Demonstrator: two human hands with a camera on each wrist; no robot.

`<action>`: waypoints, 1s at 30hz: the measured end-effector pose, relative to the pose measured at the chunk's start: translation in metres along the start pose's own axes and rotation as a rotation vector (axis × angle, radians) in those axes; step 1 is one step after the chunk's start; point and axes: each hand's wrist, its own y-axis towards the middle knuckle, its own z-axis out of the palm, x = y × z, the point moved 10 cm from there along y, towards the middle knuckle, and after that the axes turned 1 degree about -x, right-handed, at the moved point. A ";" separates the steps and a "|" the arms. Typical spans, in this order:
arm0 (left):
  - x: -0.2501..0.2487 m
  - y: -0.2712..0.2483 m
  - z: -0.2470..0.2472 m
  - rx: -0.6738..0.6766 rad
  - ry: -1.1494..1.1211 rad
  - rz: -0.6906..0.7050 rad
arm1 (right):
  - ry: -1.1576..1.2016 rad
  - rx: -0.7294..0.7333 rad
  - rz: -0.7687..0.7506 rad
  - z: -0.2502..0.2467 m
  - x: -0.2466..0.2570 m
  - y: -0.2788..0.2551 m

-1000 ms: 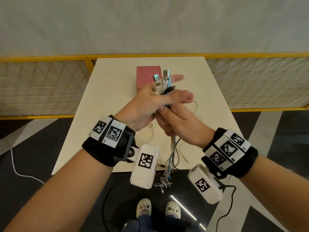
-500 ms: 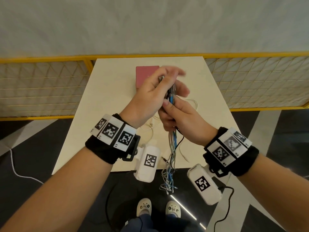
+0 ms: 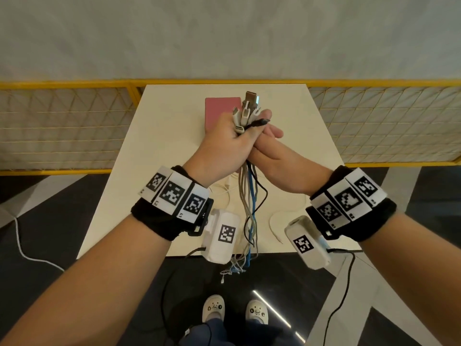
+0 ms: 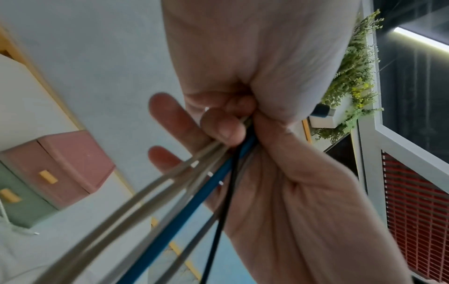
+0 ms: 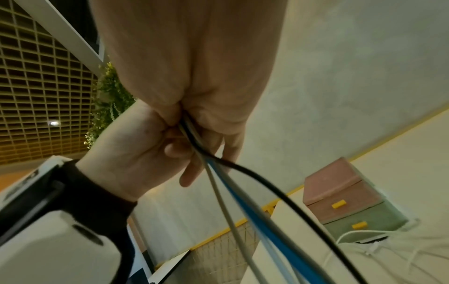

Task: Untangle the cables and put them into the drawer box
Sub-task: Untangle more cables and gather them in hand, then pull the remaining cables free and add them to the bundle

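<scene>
Above a cream counter (image 3: 174, 136) whose far end carries the drawer box (image 3: 219, 108), the left hand (image 3: 222, 146) clamps the cables (image 3: 249, 196) below their plugs, right hand (image 3: 279, 161) with fingers loose alongside; light, limp, slippery strands, best gripped near plugs.

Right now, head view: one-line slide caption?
Left hand grips the cable bundle below its connectors, right hand alongside, above the table.

cables (image 3: 250, 196): grey, blue, black | drawer box (image 5: 345, 203): pink top, green below, yellow handles | fence (image 3: 62, 126): yellow | table (image 3: 174, 136): seemingly cream
</scene>
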 end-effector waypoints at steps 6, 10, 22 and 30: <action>0.008 0.013 -0.038 -0.277 -0.366 -0.051 | -0.226 0.221 0.044 0.029 -0.055 -0.013; 0.014 0.021 -0.057 -0.319 -0.512 -0.119 | -0.282 0.231 0.112 0.037 -0.108 -0.024; 0.034 0.024 -0.076 -0.280 -0.268 -0.152 | -0.708 0.522 0.472 0.024 -0.234 -0.053; 0.067 0.022 -0.029 -0.102 -0.170 -0.196 | -0.801 0.454 0.546 0.012 -0.282 -0.069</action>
